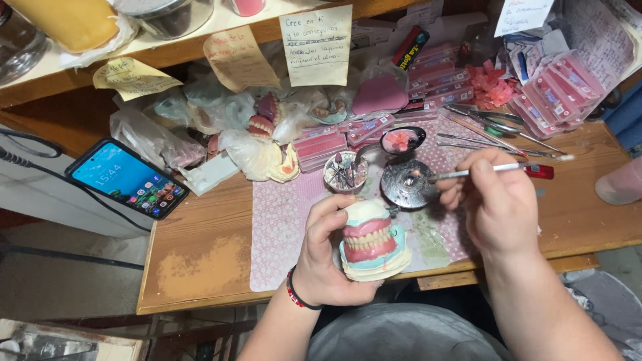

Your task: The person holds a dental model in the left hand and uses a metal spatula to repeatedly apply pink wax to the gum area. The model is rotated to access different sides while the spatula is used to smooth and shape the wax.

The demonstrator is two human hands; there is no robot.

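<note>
The left hand [326, 251] is wrapped around one chunky model of pink gums and white teeth on pale plaster [372, 242], held just above the wooden tabletop [200, 251]. The right hand [498, 200] pinches one thin metal tool [468, 172], its tip over one round shiny metal burner [406, 183] with a small flame. One black phone [127, 177] lies well off to the left.
</note>
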